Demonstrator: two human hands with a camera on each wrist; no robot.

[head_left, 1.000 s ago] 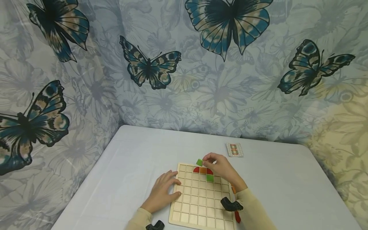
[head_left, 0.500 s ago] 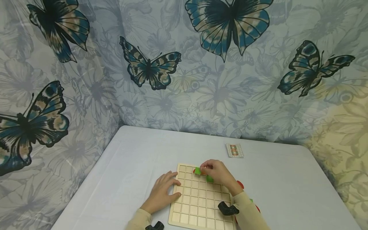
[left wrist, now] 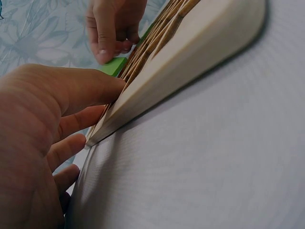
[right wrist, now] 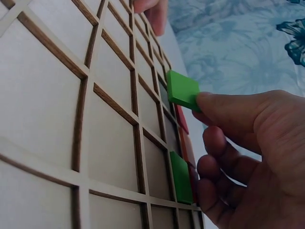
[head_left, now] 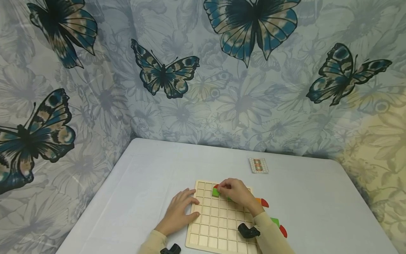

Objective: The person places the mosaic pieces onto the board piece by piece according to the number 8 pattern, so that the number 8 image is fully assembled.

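Observation:
Between thumb and fingertips my right hand (head_left: 236,192) pinches a green square tile (right wrist: 183,89), held just above a cell near the far edge of a wooden grid board (head_left: 214,222). Another green tile (right wrist: 180,177) lies in a cell near that hand. Behind them, a red piece (right wrist: 181,119) and an orange piece (right wrist: 187,147) sit in the far row, partly hidden by the hand in the head view. My left hand (head_left: 180,212) rests at the board's left edge, fingers spread, thumb and fingertips touching the rim.
A small card (head_left: 258,165) with a coloured grid pattern lies at the back of the white table (head_left: 165,158). Right of the board, a red piece (head_left: 264,203), a green piece (head_left: 275,222) and another red piece (head_left: 283,231) lie partly behind the right forearm.
My right hand has brought the green tile from beyond the board's far edge toward me and slightly left, down over a cell in the second row. The left hand stays in place.

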